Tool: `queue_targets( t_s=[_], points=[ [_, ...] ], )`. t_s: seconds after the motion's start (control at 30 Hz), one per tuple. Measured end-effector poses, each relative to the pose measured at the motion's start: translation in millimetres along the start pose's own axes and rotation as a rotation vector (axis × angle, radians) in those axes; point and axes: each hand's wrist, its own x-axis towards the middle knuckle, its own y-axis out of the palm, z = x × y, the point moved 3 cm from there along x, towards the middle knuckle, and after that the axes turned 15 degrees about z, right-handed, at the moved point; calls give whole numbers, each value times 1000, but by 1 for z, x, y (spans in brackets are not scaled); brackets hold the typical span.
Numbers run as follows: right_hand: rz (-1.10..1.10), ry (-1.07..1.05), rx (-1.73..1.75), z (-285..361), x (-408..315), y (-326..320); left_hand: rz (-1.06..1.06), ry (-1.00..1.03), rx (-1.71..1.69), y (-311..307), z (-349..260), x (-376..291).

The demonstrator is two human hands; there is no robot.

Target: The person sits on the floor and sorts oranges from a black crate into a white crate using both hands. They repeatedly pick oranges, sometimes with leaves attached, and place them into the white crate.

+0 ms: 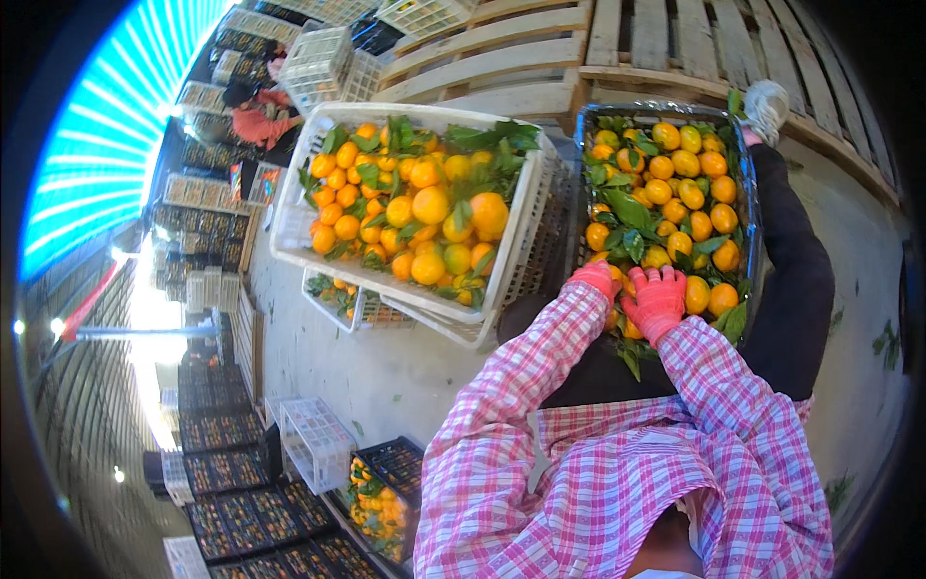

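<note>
Both my hands wear red-pink gloves and rest at the near edge of a dark plastic crate (752,217) with a clear liner, filled with oranges (685,163) and green leaves (628,210). My left hand (597,279) is at the crate's near left corner, its fingers over an orange; whether it grips one is hidden. Just right of it, my right hand (658,300) lies on the fruit with fingers bent, and what is under its palm is out of sight. To the left a white plastic crate (391,279) holds more oranges (431,205) with leaves.
Wooden pallets (492,54) lie beyond the crates. Another white crate of fruit (329,297) sits lower left, near an upturned white crate (315,441) and a black crate (394,463) over bagged oranges (380,510). A person in a red top (260,123) is far left, among stacked crates.
</note>
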Motion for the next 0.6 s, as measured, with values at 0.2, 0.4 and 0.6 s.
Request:
queue_targets(
  t_s=[0.2, 0.4, 0.6],
  points=[
    [-131, -154, 165, 12, 17, 19, 32, 116, 54, 4, 1, 14],
    [42, -109, -13, 25, 19, 21, 54, 230, 56, -7, 6, 3],
    [41, -132, -32, 31, 15, 11, -536, 608, -122, -116, 62, -42]
  ],
)
